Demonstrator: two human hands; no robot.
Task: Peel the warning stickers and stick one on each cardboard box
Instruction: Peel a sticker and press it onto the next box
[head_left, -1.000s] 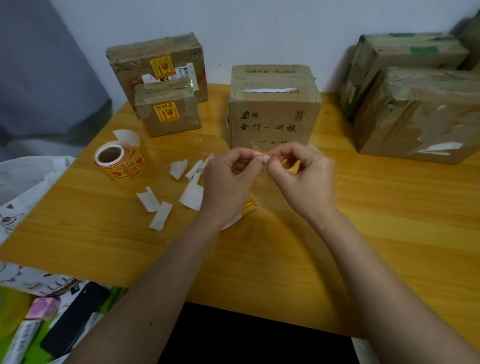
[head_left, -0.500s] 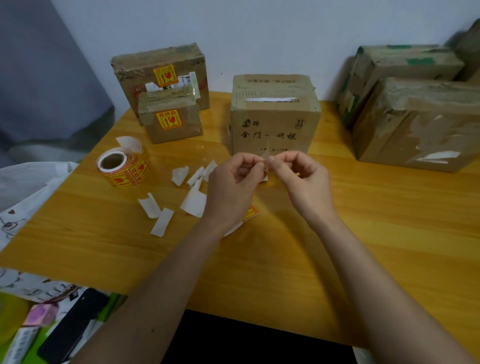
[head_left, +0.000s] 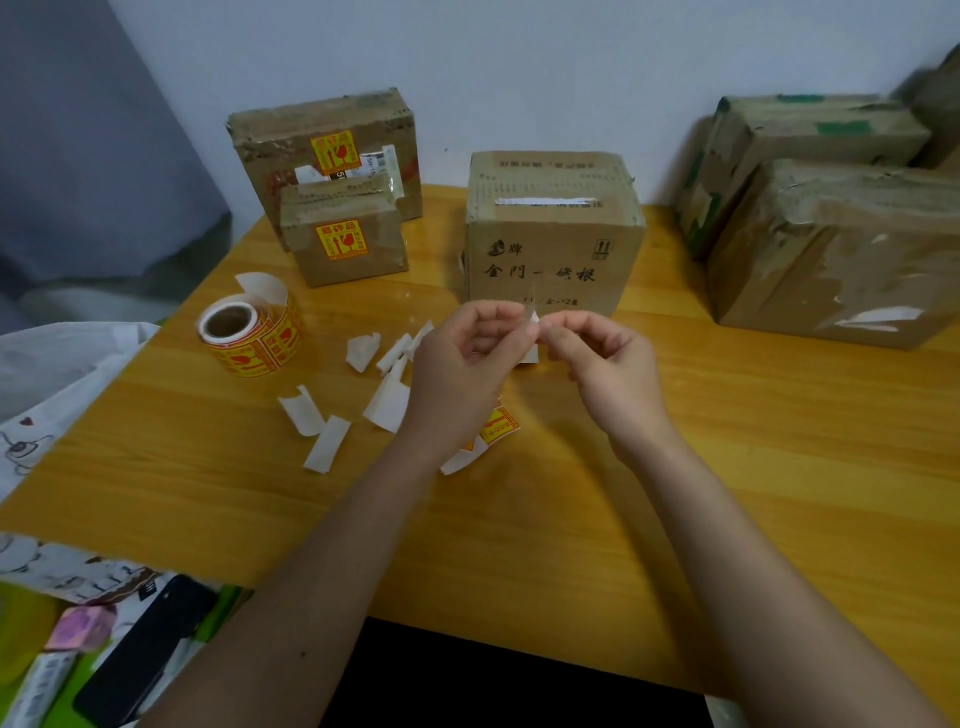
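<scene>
My left hand (head_left: 462, 364) and my right hand (head_left: 602, 364) meet above the table, both pinching a small sticker piece (head_left: 530, 317) seen edge-on, with white backing below it. Right behind them stands a middle cardboard box (head_left: 550, 239) with printed characters and no yellow sticker showing. At the back left, a small box (head_left: 345, 244) and the larger box (head_left: 322, 150) behind it each carry a yellow-red warning sticker. The sticker roll (head_left: 249, 332) lies left of my hands. Two bigger boxes (head_left: 836, 249) stand at the right.
Several torn white backing scraps (head_left: 317, 426) litter the wooden table (head_left: 571, 519) near my left wrist, along with a loose yellow sticker piece (head_left: 498, 428). A dark phone (head_left: 140, 654) and packets lie on the cloth at the lower left.
Both hands stayed pinched together on the sticker and drifted slightly toward the middle box; the piece between the fingertips now stands more upright.
</scene>
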